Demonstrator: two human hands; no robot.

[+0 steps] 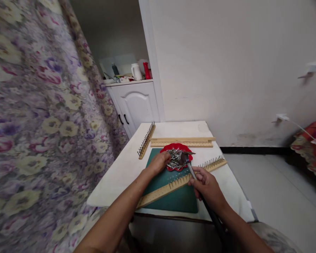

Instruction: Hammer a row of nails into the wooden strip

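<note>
No readable text, labels, brand marks or numbers anywhere in frame; bottles and jug on the cabinet, upper centre, too small and blurred to show lettering; wooden strips and green mat on the desk carry no legible markings

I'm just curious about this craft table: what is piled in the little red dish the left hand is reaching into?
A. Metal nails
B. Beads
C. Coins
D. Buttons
A: the red dish holds a heap of thin, shiny metal nails, like those standing in the wooden strip; the left hand rests at its edge while the right hand holds a hammer.
</note>
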